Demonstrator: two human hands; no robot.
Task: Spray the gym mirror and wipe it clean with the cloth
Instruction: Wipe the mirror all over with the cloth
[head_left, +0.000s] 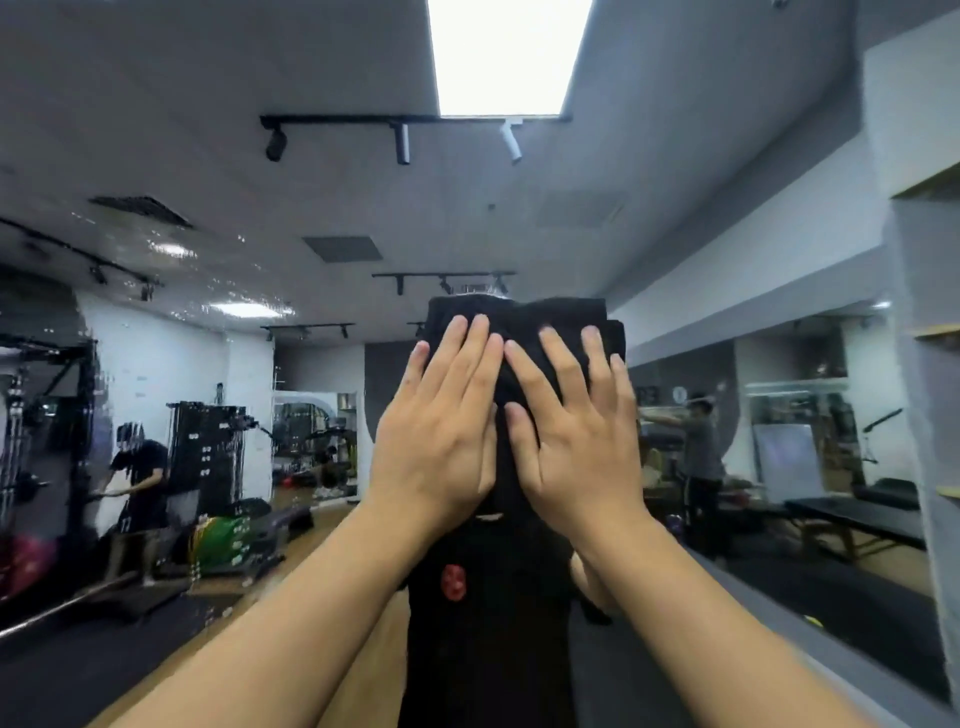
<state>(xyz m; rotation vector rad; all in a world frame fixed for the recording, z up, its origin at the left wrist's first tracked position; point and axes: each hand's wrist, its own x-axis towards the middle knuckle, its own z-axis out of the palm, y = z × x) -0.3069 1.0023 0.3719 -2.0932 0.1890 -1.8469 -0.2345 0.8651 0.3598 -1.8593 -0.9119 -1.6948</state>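
Black cloth (524, 322) centre frame | left hand (441, 431), right hand (576, 441) flat, pressing it to mirror (171, 312) | wet streaks upper left: overlap passes there

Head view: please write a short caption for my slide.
Both hands, left and right, press a black cloth flat against the wet gym mirror.

mirror (208, 156), black cloth (519, 322) pressed flat

Left hand (434, 441) and right hand (576, 441) press a black cloth (519, 317) flat against the wet mirror (182, 270)
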